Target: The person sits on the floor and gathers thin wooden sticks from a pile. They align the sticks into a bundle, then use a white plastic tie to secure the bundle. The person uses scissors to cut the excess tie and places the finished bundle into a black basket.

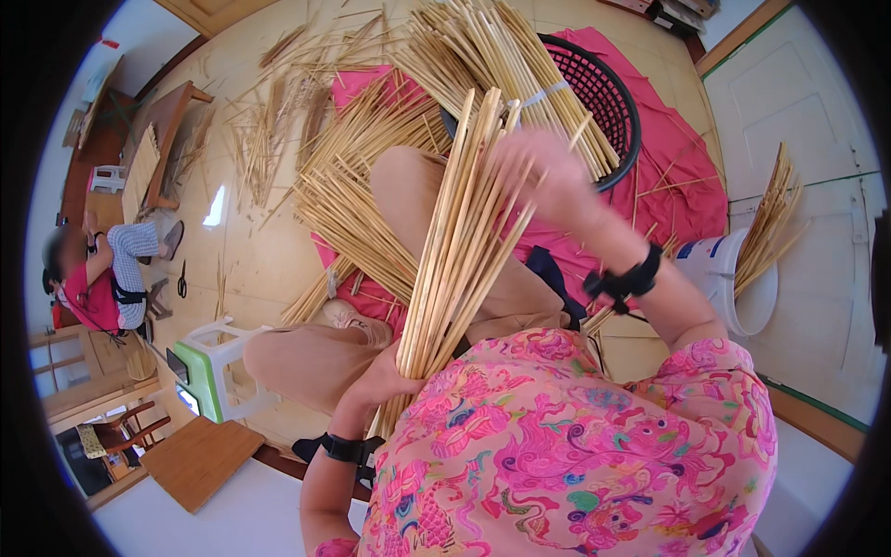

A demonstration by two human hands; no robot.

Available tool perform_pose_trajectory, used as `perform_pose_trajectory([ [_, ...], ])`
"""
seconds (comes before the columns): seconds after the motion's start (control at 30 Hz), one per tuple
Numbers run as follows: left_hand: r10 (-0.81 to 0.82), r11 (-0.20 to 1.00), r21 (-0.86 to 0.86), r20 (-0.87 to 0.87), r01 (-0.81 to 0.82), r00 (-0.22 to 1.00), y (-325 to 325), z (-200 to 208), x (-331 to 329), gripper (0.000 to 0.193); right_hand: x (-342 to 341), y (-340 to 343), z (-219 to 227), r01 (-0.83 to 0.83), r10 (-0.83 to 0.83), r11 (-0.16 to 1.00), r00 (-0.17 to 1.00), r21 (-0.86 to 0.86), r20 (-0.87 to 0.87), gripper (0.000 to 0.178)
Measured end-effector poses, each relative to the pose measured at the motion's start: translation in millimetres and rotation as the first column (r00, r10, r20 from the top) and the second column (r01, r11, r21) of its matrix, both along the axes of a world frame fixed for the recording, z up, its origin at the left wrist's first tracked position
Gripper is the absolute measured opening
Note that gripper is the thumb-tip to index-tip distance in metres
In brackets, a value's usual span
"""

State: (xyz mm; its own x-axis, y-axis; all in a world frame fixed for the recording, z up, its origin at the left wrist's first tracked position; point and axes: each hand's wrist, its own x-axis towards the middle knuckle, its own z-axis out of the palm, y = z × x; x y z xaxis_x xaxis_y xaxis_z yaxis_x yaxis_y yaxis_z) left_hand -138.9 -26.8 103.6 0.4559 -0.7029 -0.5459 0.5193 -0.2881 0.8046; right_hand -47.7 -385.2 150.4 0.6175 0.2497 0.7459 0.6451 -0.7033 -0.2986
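Observation:
My left hand (382, 376) is closed around the lower part of a bundle of long straw-coloured stalks (452, 251), held slanting upward across my lap. The stalks fan out toward their upper ends. My right hand (548, 181) is at those upper ends, its fingers smeared by motion, so I cannot make out their grip. Behind it, a thick tied bundle of stalks (501, 46) rests across a black plastic basket (624, 116). More loose stalks (357, 218) lie in a heap beside my knee.
Pink cloth (682, 172) covers part of the tiled floor. A white bucket (729, 269) of stalks is at the right. To the left are a white and green stool (218, 371), scissors (182, 278), a wooden bench (172, 130) and a seated person (97, 278). Stalks (264, 139) litter the far floor.

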Motion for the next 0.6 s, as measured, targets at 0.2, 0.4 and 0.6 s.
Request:
perform_pose_trajectory([
  [0.2,-0.036,0.999,-0.014,-0.008,0.036,0.999,1,-12,2,0.072,29,-187,-93,0.789,-0.682,0.600,0.591,0.132,-0.430,0.044],
  [0.4,-0.004,1.000,0.024,-0.035,0.005,0.999,2,-6,0,0.073,26,-160,-113,0.577,0.169,0.495,0.669,0.649,-0.724,0.036],
  [0.6,-0.029,0.999,0.048,0.047,0.027,0.998,2,-7,1,0.076,0,-91,-96,0.417,0.250,0.632,0.688,0.654,-0.681,0.034],
])
